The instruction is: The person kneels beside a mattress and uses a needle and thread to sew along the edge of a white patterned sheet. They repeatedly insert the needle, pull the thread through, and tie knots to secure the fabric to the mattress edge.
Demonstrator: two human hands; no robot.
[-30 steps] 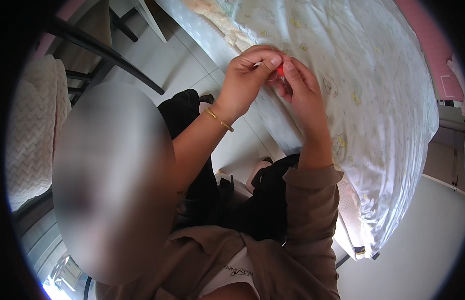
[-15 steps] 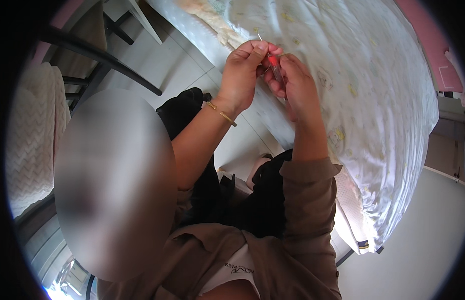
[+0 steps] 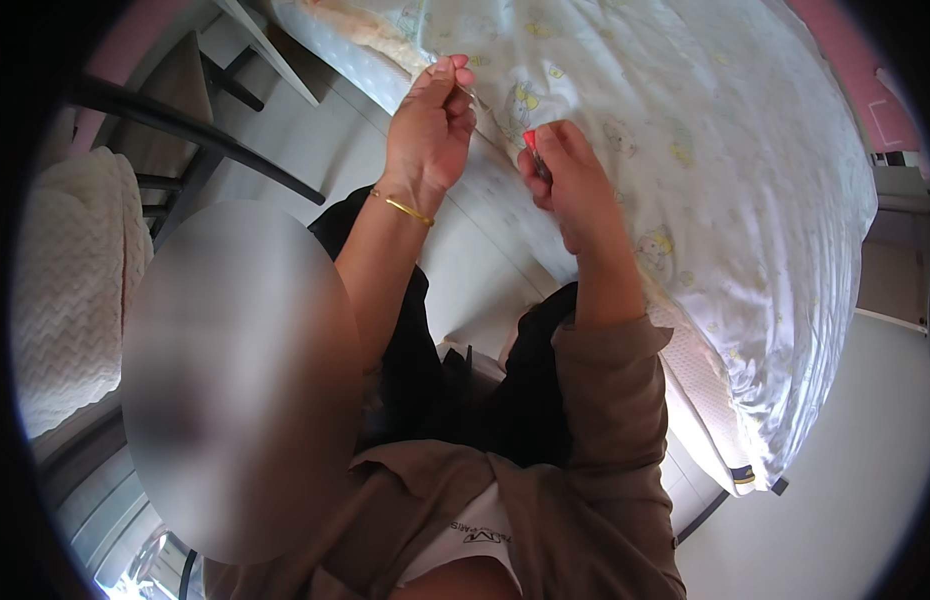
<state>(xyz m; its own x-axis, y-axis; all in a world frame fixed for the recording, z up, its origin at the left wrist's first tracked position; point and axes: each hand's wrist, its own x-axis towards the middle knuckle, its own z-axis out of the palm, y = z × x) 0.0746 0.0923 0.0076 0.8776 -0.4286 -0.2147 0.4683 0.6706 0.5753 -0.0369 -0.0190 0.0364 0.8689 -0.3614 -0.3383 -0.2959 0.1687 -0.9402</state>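
Note:
My left hand is raised over the edge of the bed, its thumb and fingers pinched together. A thin, shiny rod shows beside those fingers; most of it is hidden. To the right and slightly nearer, my right hand is closed round a small screwdriver handle with a red end. The darker, see-through body of the handle runs down into my palm, where the fingers cover it. The two hands are apart.
A bed with a pale, patterned sheet fills the right side. At the left stand a dark-framed chair and a cream textured blanket. Light floor tiles lie between my legs and the bed.
My hands were together at the red-ended handle and have separated. The left moved left and a little up with the thin rod; the right shifted slightly down and left, keeping the handle.

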